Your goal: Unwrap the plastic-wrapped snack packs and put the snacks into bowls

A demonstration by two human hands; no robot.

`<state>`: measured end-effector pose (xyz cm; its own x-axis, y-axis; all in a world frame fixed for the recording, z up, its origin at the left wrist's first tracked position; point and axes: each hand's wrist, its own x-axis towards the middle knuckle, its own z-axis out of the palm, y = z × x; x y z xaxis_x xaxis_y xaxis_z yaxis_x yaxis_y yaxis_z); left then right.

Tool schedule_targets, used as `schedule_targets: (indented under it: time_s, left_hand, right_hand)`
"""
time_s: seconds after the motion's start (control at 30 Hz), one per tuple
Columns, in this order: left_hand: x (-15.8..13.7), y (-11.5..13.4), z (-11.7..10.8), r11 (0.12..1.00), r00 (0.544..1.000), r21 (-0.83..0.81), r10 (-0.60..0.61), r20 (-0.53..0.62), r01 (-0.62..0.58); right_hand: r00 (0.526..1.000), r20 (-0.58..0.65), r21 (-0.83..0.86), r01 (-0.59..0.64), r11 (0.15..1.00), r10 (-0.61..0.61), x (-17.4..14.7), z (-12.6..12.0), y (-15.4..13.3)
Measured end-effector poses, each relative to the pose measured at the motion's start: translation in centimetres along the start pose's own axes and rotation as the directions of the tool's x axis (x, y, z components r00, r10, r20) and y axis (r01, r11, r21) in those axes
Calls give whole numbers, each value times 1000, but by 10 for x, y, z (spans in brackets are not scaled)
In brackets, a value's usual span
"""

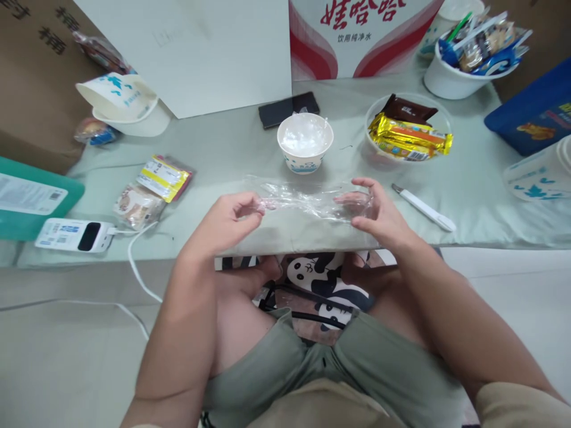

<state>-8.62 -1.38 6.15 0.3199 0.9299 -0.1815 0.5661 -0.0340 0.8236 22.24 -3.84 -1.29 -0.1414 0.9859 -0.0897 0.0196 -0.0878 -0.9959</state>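
A crumpled sheet of clear plastic film [307,204] stretches between my two hands above the front part of the table. My left hand [229,220] pinches its left end between thumb and curled fingers. My right hand [379,211] holds the other end, with thumb and index finger apart and the remaining fingers showing through the film. Just behind the film stands a paper cup [306,142] with clear plastic in its mouth. A white-handled utility knife [423,207] lies right of my right hand.
A bowl of wrapped snacks [408,134] stands behind the knife. Dark phone-like slab [289,110] lies behind the cup. Snack packets [151,190] and a white power bank [75,235] with a cable are left. A full snack tub [468,74] and paper cups [542,169] stand right.
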Motion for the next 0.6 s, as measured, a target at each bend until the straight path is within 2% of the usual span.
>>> schedule_targets:
  time_s: [0.07,0.13,0.3,0.4,0.47,0.6]
  left_hand:
    - [-4,3,-6,983,997,-175,-62,-41,54]
    - [-6,3,-10,949,987,-282,-155,-32,140]
    - [-1,-8,-16,893,924,-270,-382,-26,361]
    - [5,-14,-17,883,906,-289,-412,-103,369]
    - [9,-15,-15,867,890,-362,-422,-169,342]
    - [15,-11,-11,770,819,-554,-516,-251,316]
  right_hand:
    - [999,33,-60,-5,998,7,-5,2,-1]
    - [999,34,-114,13,993,-9,-8,4,-1]
    - [997,-55,-97,44,994,-49,-6,2,5]
    - [997,-64,-112,33,993,-40,-4,3,4]
    - [998,-58,-124,25,992,-33,-4,4,1]
    - [994,-100,-132,-46,990,33,-9,6,-3]
